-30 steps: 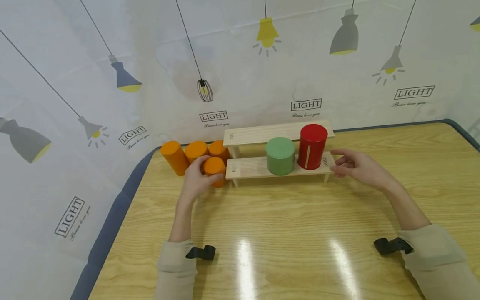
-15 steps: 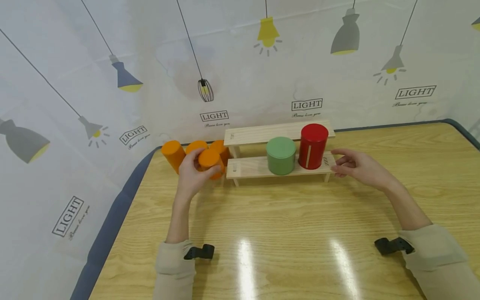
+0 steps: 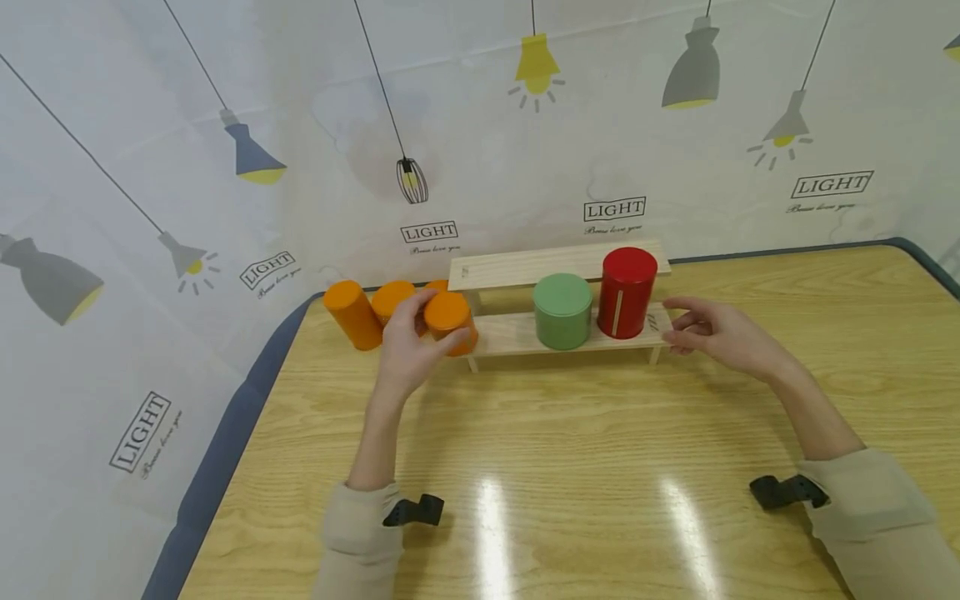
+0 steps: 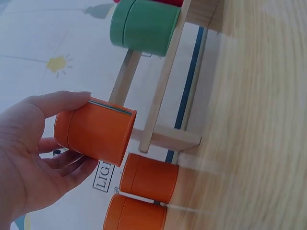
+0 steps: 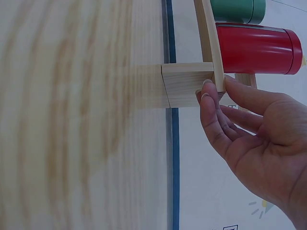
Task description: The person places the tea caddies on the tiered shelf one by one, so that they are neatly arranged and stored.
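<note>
My left hand (image 3: 411, 354) grips a short orange canister (image 3: 448, 313) between thumb and fingers at the left end of a two-tier wooden shelf (image 3: 504, 333). In the left wrist view that orange canister (image 4: 98, 132) is held off the table, its lid towards the palm; whether it touches the lower tier I cannot tell. At the shelf's right end, my right hand (image 5: 261, 132) pinches the edge of the lower board, thumb above and fingers below. A green canister (image 3: 562, 312) and a taller red canister (image 3: 627, 293) stand on the lower tier.
Left of the shelf stand a tall orange canister (image 3: 352, 315) and a wider orange canister (image 3: 393, 300); another orange canister (image 3: 437, 286) is mostly hidden behind my left hand. The wooden table (image 3: 570, 467) meets a lamp-patterned wall covering (image 3: 495, 167) along a dark blue edge (image 3: 225, 442).
My left hand has raised the short orange canister off the table, then carried it right to the shelf's left end. The right hand stays at the other end.
</note>
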Tool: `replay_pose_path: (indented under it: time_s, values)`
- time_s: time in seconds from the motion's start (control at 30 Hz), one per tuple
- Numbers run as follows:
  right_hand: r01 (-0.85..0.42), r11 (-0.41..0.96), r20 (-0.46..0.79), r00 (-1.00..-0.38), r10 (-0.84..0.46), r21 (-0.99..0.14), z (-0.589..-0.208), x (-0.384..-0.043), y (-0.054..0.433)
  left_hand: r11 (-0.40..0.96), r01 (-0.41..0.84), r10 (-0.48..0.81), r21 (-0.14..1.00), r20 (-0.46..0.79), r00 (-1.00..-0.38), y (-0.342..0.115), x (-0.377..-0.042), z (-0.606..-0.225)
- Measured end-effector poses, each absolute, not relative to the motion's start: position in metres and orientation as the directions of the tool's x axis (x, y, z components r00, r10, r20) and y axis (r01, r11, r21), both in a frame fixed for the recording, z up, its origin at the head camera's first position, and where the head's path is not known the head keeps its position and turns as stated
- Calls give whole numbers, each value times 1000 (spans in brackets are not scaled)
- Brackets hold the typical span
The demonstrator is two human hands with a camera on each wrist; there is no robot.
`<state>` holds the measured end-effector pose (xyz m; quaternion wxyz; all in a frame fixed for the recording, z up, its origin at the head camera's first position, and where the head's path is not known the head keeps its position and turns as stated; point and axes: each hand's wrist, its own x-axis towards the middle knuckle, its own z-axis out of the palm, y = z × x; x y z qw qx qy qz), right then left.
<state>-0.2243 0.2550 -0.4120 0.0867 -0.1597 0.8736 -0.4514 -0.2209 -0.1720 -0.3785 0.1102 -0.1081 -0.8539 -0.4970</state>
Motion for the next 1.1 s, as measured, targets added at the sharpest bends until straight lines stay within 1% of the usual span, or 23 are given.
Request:
replay_pose_path:
  time_s: [0.27,0.37,0.5,0.63,0.9,1.1]
  values:
    - [-198,543,-11,-934,-357,-816,-412,-224,255,491,318,112,811,304,-946,-153,-221,-389]
    - [-196,542,-12,-934,-356,-818,-412,-224,255,472,312,110,825,296,-949,-147,-221,-392]
    - [-187,539,-19,-935,-353,-822,-412,-224,255,410,294,85,864,285,-955,-140,-222,-396]
    - [-185,536,-20,-935,-353,-824,-411,-224,255,382,304,68,873,301,-951,-133,-224,-400]
    - [-187,527,-17,-933,-359,-829,-412,-224,256,449,325,30,833,349,-937,-118,-225,-403]
    - [-187,526,-19,-932,-361,-829,-412,-225,256,452,331,6,828,369,-930,-113,-226,-405]
